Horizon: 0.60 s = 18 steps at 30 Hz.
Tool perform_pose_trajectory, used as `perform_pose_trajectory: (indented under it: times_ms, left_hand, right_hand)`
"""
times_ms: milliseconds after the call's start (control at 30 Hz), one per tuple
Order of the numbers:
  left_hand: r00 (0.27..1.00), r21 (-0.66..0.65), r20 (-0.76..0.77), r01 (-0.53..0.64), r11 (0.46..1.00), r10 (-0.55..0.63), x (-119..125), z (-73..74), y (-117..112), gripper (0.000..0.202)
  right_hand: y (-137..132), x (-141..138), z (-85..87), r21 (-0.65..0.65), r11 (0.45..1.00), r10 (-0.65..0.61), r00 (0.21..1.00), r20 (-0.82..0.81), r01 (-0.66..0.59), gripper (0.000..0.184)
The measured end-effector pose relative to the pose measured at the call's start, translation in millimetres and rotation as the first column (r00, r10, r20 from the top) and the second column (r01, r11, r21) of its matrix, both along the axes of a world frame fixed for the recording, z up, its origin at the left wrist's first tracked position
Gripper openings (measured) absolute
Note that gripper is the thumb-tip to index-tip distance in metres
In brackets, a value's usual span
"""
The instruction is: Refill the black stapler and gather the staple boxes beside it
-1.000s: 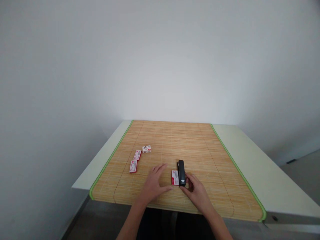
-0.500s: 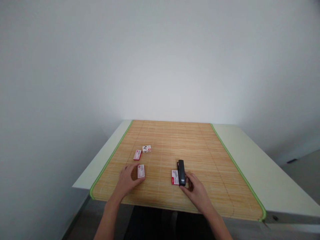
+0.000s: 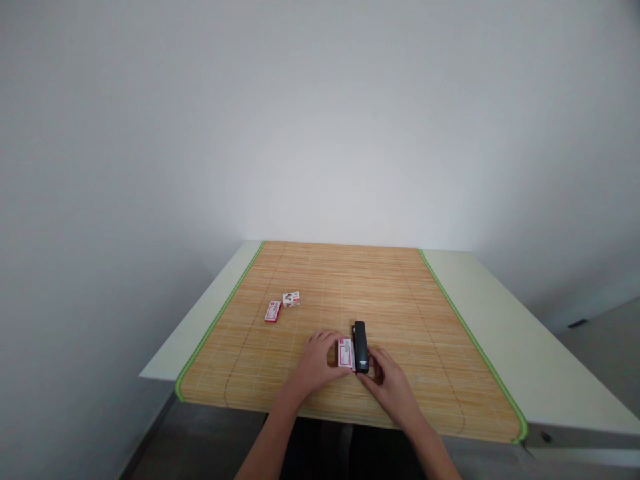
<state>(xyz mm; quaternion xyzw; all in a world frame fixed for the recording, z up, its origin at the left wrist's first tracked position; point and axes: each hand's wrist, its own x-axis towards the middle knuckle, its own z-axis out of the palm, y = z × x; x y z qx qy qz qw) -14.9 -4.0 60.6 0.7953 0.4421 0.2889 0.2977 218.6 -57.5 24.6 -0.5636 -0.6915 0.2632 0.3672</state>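
My left hand grips a small red and white box between thumb and fingers, right beside the stapler's left edge. A second flat box lies under or just behind it, nearly all covered; whether the two touch I cannot tell. My right hand has its thumb and fingers closed on the near end of a black stapler, which lies lengthwise pointing away from me. Farther off to the left rest another red and white box and a white box with dark pictures.
A bamboo mat with green edging covers the middle of the white table. The table's far side meets a plain pale wall. Its near edge is just in front of my body.
My left hand has carried the small box rightward, from the left part of the mat to the stapler, over the other flat box. My right hand stays on the stapler.
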Motion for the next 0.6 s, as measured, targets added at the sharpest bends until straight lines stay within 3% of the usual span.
perform_pose_trajectory:
  times_ms: [433, 600]
  left_hand:
    - [1.000, 0.026, -0.020, 0.004, 1.000, -0.003, 8, -7.6, -4, 0.072]
    - [0.999, 0.034, 0.009, -0.035, 0.999, 0.034, -7, -10.6, -10, 0.108]
  right_hand:
    - [-3, -6, 0.8, 0.027, 1.000, 0.011, 1.000, 0.004, -0.011, 0.050]
    - [-1, -4, -5.3, 0.026, 1.000, 0.002, 1.000, -0.014, -0.001, 0.055]
